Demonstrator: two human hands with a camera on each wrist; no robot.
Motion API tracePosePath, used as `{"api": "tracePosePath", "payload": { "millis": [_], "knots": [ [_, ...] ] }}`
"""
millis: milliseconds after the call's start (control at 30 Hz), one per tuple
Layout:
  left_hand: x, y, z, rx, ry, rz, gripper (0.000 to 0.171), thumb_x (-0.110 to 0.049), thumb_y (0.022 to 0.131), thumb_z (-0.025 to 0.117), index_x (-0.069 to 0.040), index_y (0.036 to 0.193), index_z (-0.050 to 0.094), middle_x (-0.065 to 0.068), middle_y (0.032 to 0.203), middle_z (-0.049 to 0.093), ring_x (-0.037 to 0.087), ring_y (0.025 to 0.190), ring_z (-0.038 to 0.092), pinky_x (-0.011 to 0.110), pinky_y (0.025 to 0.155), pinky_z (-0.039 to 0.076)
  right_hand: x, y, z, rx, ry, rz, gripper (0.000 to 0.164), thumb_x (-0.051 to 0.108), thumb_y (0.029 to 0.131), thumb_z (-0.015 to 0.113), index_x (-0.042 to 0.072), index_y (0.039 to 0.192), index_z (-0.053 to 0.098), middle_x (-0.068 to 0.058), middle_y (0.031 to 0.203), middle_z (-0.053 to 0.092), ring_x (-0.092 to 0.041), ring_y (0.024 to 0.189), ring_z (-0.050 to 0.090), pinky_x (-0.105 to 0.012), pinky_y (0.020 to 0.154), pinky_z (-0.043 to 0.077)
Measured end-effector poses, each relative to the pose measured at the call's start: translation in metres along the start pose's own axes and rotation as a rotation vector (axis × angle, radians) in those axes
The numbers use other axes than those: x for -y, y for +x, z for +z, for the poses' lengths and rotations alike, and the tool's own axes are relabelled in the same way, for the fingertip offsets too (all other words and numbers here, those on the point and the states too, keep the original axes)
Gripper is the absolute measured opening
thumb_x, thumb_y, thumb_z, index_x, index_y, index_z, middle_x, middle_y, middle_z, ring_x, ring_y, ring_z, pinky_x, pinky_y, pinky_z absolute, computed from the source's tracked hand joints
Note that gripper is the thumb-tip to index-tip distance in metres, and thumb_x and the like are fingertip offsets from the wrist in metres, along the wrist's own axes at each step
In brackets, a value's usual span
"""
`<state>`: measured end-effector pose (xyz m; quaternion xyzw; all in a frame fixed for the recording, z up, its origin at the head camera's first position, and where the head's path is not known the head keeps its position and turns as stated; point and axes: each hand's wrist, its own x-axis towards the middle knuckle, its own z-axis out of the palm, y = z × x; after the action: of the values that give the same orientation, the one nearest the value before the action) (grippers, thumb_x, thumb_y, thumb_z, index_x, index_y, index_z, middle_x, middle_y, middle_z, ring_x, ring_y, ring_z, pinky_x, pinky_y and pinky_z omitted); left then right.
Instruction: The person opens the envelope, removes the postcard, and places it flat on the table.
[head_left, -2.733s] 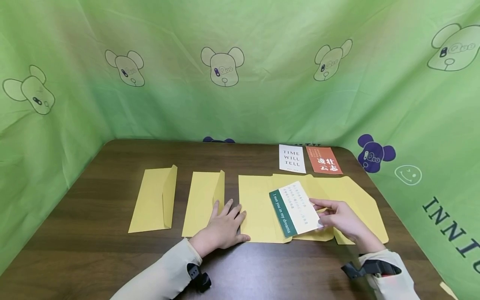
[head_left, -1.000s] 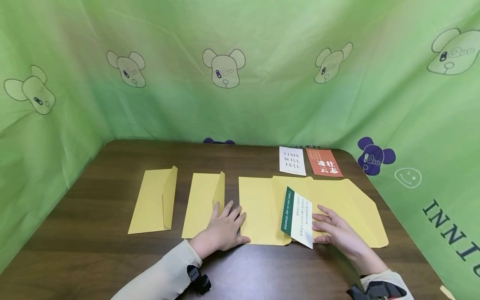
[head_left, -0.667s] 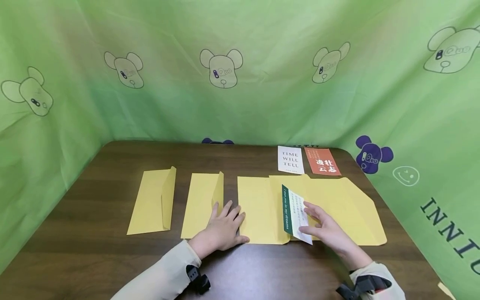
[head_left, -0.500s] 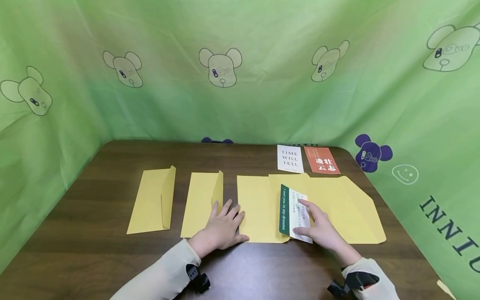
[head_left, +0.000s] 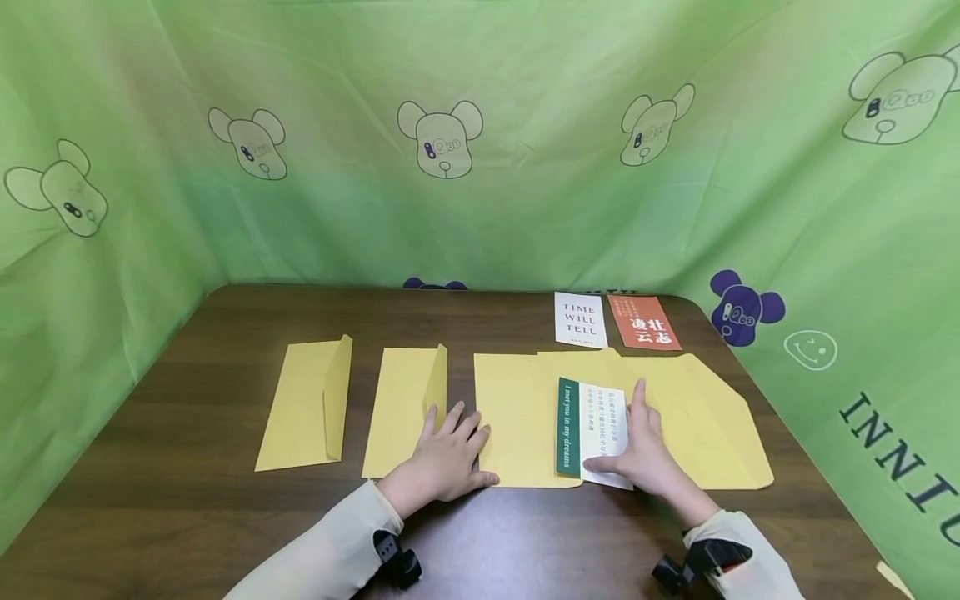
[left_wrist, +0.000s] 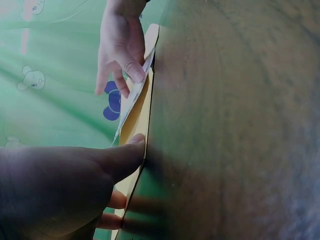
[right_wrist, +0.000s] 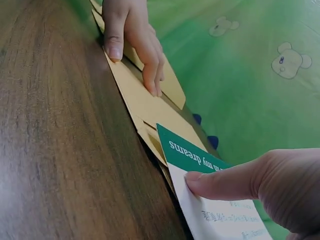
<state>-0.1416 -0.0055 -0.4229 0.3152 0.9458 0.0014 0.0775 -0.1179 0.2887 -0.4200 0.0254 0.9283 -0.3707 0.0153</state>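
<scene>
A card with a dark green band reading "I met you in my dreams" lies slanted over the right part of an unfolded yellow envelope, near its opening. My right hand holds the card: the thumb lies on its printed face and the other fingers are at its right edge, partly hidden. My left hand is spread low between that envelope and a folded one, its thumb on the open envelope's near left corner.
Another folded yellow envelope lies farther left. More open yellow envelopes overlap on the right. Behind them are a white card and a red card. Green cloth surrounds the wooden table.
The card has turned from tilted to nearly straight and come down flatter over the envelope. My right hand shifted its hold, thumb now onto the card's face. My left hand stayed put.
</scene>
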Motion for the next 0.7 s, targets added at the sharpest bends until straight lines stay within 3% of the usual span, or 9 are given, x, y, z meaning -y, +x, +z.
{"api": "tracePosePath", "payload": {
  "millis": [167,400,533,700],
  "knots": [
    [0.001,0.001,0.0,0.015,-0.013,-0.001,0.072,-0.063,0.096,0.049,-0.017,0.151,0.044,0.005,0.157,0.037,0.031,0.148,0.022,0.058,0.116,0.015,0.003,0.003,-0.008,0.023,0.045,0.05,0.144,0.003,0.065,0.089,-0.006,0.147,-0.029,-0.038,0.136,0.022,-0.049,0.118,0.036,-0.06,0.104,0.03],
    [0.002,0.004,0.001,0.022,-0.02,-0.001,0.072,-0.063,0.096,0.049,-0.017,0.151,0.043,0.005,0.157,0.036,0.031,0.149,0.02,0.058,0.116,0.013,0.002,0.008,-0.028,0.111,0.157,0.052,0.119,-0.014,0.071,0.063,-0.006,0.148,-0.027,-0.037,0.14,0.02,-0.052,0.118,0.041,-0.038,0.084,0.043],
    [0.001,0.003,0.002,0.022,-0.008,-0.006,0.073,-0.064,0.096,0.048,-0.018,0.152,0.043,0.004,0.157,0.037,0.03,0.149,0.021,0.057,0.116,0.015,-0.002,0.01,-0.033,0.124,0.235,0.009,0.11,-0.016,0.075,0.062,-0.008,0.152,-0.016,-0.037,0.135,0.03,-0.045,0.11,0.048,-0.029,0.076,0.047],
    [0.001,0.003,0.002,0.022,-0.006,-0.01,0.073,-0.064,0.095,0.049,-0.018,0.151,0.044,0.004,0.157,0.037,0.03,0.149,0.021,0.057,0.116,0.016,-0.004,0.011,-0.031,0.074,0.29,-0.037,0.097,-0.015,0.076,0.074,-0.013,0.152,0.013,-0.027,0.113,0.052,-0.02,0.087,0.057,-0.022,0.068,0.051]
  ]
}}
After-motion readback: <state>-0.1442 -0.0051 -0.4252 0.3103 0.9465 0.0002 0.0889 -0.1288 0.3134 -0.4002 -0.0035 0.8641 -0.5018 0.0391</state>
